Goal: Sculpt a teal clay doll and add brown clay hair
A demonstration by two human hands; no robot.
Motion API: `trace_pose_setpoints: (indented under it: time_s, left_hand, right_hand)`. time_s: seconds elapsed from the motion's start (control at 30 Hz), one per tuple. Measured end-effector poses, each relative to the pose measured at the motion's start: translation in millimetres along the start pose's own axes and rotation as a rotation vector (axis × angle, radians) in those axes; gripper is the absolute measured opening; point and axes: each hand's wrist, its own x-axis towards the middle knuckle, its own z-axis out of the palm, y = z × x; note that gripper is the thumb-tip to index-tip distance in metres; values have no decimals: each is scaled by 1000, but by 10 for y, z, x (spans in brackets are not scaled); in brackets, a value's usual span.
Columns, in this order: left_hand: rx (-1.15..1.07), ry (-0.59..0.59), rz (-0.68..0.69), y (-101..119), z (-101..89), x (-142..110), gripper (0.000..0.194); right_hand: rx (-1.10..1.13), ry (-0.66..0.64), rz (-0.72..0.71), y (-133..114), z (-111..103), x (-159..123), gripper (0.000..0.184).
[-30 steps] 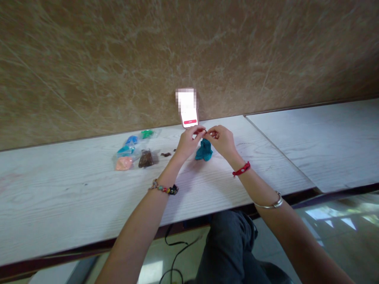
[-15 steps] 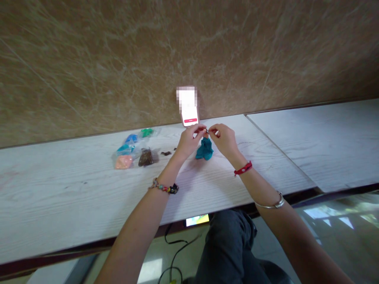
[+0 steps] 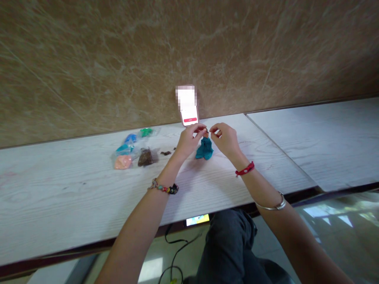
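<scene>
A small clay figure stands on the white table, with a teal body [image 3: 204,150] and a peach head [image 3: 206,134] that has a dark brown bit on top. My left hand [image 3: 189,140] is closed with its fingertips on the head from the left side. Just right of the head is my right hand [image 3: 225,139], thumb and forefinger pinched together. Whatever lies in that pinch is too small to make out. Thin dark brown clay pieces [image 3: 166,153] lie left of my left wrist.
Bags of brown clay [image 3: 145,157], peach clay [image 3: 123,161], blue clay [image 3: 130,138] and green clay [image 3: 146,132] lie at the left. A lit phone [image 3: 188,107] leans on the marbled wall [image 3: 118,71] behind the figure. The table's front edge runs above my knee.
My right hand has drawn slightly to the right, away from the figure's head. My left hand stays at the head.
</scene>
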Motion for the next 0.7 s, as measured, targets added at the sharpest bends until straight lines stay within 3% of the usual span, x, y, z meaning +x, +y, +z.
trace_pose_setpoints:
  time_s: [0.7]
  left_hand:
    - [-19,-4,8,8,-7,-3,14]
  right_hand:
    - [-47,-24,-26,-37,-15,-18,14]
